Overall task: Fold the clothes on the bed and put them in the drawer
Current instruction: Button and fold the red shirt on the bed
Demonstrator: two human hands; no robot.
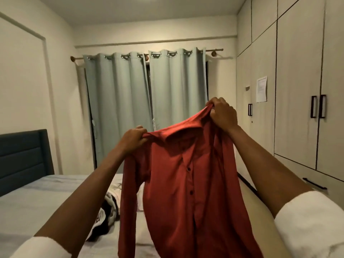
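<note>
Shirt held up over bed, left hand and right hand fingers clamped on shoulders; folding barely begun, probably laying flat next.

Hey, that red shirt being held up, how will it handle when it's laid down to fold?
Probably floppy: the red shirt hangs limp from both hands. Likely light, since pinching fingers hold it. Its slight sheen suggests it may slide.
</note>
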